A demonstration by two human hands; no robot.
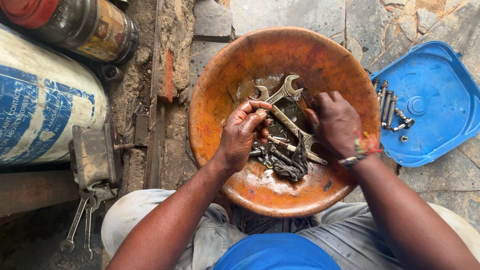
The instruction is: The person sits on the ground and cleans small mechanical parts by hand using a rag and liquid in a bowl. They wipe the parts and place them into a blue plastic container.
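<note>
Nearest cam: your blue shirt [276,252] at bottom edge, grey trousers [150,210] either side, knees apart w/ orange bowl [235,65] between them.

Both forearms run up from bottom corners, converging over bowl. Left hand [241,134]: fingers curled tight, clenched on an open-ended spanner [280,92] whose forked head sticks up past the fingertips. Right hand [334,122]: back of hand to cam, fingers bent down into bowl; can't tell whether it grips anything. Coloured thread band [364,149] on right wrist.

Bowl: dark oily liquid in the centre; a second spanner [295,131] lies diagonally, w/ loose bolts [272,152] and a dark rag [295,167] at lower side.

Right of bowl: blue plastic lid [440,95] on stone floor, several bolts [389,107] lined up along its left part.

Left side: big white drum [45,95] lying on its side, blue band label w/ white print. Above it, dark tin [95,27], yellow-brown label, red cap. Below the drum, small bench vice [94,155]; two spanners [80,220] on the ground, lower left.
</note>
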